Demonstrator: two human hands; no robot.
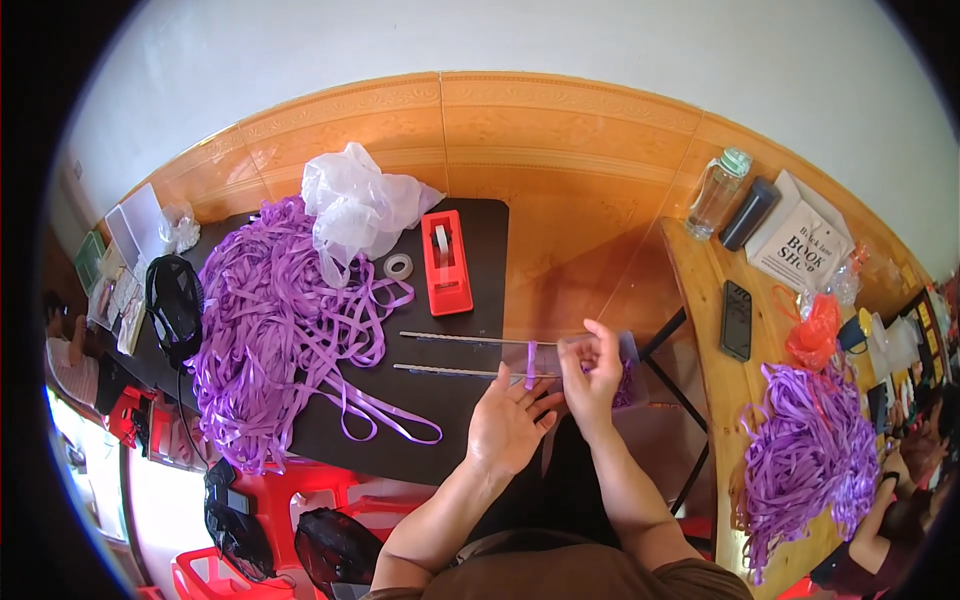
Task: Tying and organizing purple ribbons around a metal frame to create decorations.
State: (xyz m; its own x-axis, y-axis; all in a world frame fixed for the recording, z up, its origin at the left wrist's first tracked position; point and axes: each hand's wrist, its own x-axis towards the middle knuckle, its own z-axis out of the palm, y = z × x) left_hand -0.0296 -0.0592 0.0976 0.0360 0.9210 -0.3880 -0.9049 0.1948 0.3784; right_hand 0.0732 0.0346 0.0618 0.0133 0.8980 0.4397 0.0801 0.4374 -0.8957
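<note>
In the head view, a single purple ribbon strip (pixel 531 362) is lying across two thin rods (pixel 450 338), whose tips are reaching out over the dark table (pixel 485 235). The left hand (pixel 503 427) is turning its palm up with the fingers spread, its fingertips just beside the strip's lower end, and it is not visibly gripping anything. The right hand (pixel 592 380) is hovering just right of the strip with its fingers partly curled; I cannot tell whether it is pinching any ribbon. As for progress, one strip is sitting on the rods, though whether it is looped or knotted there is too small to tell. More purple ribbon is showing inside a clear bin (pixel 628 348) behind the right hand, which is partly hiding it. Much seems to be remaining: a big purple heap (pixel 262 340) is covering the left part of the dark table, trailing loose loops toward the near edge, and a second heap (pixel 805 430) is spreading over the wooden table (pixel 692 272) on the right. A red tape dispenser (pixel 450 298) is standing beyond the rods, well apart from both hands.
</note>
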